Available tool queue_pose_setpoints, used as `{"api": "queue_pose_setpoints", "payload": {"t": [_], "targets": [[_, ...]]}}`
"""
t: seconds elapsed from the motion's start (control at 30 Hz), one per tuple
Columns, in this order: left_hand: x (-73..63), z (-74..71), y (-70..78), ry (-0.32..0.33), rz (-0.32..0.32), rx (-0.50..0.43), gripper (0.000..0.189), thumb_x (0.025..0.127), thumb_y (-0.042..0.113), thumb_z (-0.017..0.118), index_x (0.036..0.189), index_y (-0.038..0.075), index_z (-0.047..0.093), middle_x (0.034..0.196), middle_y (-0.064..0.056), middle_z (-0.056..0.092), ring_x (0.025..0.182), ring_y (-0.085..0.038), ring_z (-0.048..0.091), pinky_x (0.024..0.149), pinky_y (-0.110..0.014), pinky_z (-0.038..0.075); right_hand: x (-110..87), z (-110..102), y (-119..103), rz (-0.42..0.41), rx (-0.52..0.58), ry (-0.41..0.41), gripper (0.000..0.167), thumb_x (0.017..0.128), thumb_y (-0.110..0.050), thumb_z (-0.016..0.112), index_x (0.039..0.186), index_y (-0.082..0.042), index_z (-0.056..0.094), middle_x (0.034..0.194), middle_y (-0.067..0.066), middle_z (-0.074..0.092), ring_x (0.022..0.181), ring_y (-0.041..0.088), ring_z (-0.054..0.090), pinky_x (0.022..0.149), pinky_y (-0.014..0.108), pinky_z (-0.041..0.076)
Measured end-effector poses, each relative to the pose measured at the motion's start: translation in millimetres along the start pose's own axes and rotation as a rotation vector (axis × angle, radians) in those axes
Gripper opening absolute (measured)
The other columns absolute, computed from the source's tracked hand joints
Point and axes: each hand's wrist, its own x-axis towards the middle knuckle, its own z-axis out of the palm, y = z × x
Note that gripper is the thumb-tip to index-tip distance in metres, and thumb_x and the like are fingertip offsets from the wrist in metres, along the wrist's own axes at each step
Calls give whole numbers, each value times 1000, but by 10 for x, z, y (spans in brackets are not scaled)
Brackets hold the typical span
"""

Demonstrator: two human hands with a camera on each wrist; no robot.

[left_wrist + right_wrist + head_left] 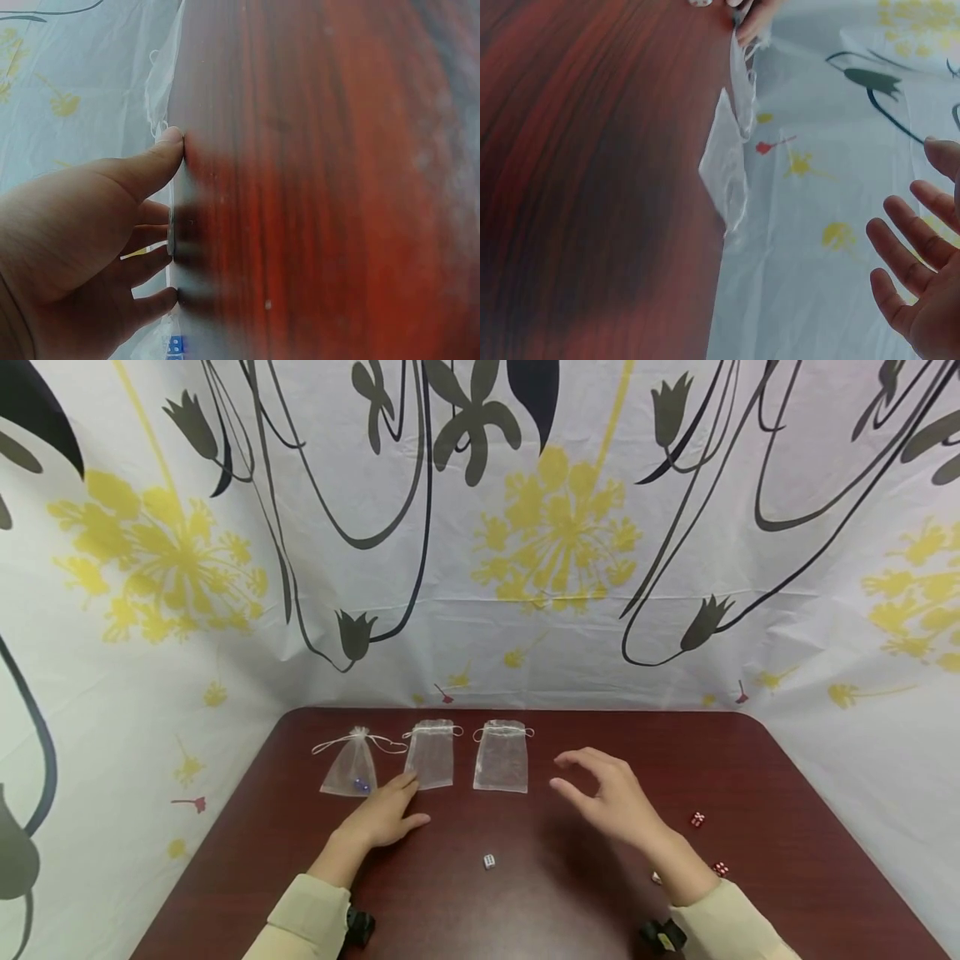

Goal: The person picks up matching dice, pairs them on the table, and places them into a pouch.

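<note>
My left hand (381, 814) lies low on the table with its fingertips at the lower left corner of the middle organza bag (432, 756), thumb spread. To its left is a tied organza bag (345, 772) with blue dice (175, 345) inside. A third organza bag (502, 758) lies flat to the right of the middle one. My right hand (611, 797) hovers above the table right of that bag, fingers loosely bent and holding nothing. A white die (489, 862) sits on the table between the hands.
Two red dice, one nearer the back (697, 819) and one nearer the front (721, 869), lie right of my right forearm. A light-coloured die (656, 877) is partly hidden by that wrist. Behind the dark red table (525, 910) hangs a patterned cloth (465, 568).
</note>
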Motion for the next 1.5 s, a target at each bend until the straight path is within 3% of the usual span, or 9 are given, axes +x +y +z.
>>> {"api": "queue_pose_setpoints", "payload": {"t": [0.3,0.6,1.07,1.17,1.23,1.33,1.4,1.5], "targets": [[-9,0,-18,6,-12,0,68,98,37,67,147,-7,47,159,-21,36,147,-37,32,115,-55,32,-174,-212,149,67,-56,1,27,84,-14,83,108,-16,72,103,-11,70,97,13,68,82,35,54],[-12,-15,-11,5,3,6,68,99,36,67,147,-7,46,159,-22,35,147,-38,33,116,-55,32,-395,-325,314,98,-85,35,24,84,-12,83,104,-17,73,99,-12,70,94,18,69,83,18,47],[-2,9,-31,12,16,2,68,98,36,67,146,-7,46,158,-22,36,146,-39,34,115,-56,33,-644,-636,501,161,-149,74,24,82,-10,84,102,-16,73,97,-8,71,93,18,68,81,11,42],[11,17,-42,16,15,8,68,98,36,67,147,-7,46,158,-22,36,146,-38,35,115,-55,33,-695,-687,537,183,-147,71,24,82,-10,84,102,-18,73,97,-10,71,88,8,65,72,11,43],[17,21,-48,18,14,8,68,98,36,68,146,-7,47,158,-22,36,146,-38,35,115,-55,33,-737,-703,556,196,-127,54,23,84,-11,83,102,-19,73,98,-10,70,76,2,60,62,13,43],[25,24,-51,21,17,13,68,98,36,67,146,-7,46,158,-22,36,146,-39,35,115,-55,33,-819,-692,579,203,-108,29,23,84,-11,82,102,-22,72,97,-9,70,74,-1,56,56,17,43],[29,27,-51,24,20,13,68,98,36,68,146,-8,46,158,-23,36,146,-39,35,115,-55,33,-876,-667,594,194,-101,19,25,84,-10,83,102,-22,72,96,-8,71,74,2,59,59,17,44],[26,25,-44,23,21,11,68,98,36,68,146,-8,47,158,-23,36,146,-39,34,115,-56,33,-956,-613,619,170,-106,7,26,82,-9,84,102,-22,72,96,-6,72,89,8,66,73,13,45]]}}
